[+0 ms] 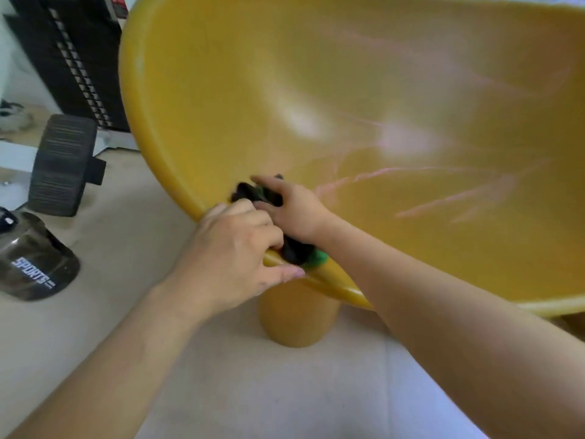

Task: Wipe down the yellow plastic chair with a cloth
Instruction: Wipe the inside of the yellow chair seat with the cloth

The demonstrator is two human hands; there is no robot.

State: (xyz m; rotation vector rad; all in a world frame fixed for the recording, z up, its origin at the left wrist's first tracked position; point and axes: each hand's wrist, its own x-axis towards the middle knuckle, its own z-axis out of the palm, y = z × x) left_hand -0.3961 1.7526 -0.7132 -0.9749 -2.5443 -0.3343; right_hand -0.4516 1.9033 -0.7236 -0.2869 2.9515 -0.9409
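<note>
If loaded hard at the near-left rim [139,122], could rock the yellow chair [380,106] on its round leg [294,318]; keep braced. Fills most of the view, seat bowl tilted. Pink streaks [443,198] across the right of the seat: likely missed if wiping only along the edge. Left hand [234,248]: fingers curled over the rim, thumb beneath, gripping. Right hand [291,213]: bunches the dark cloth [294,251] under bent fingers, pressing it inside the rim; could slide off the edge.
</note>
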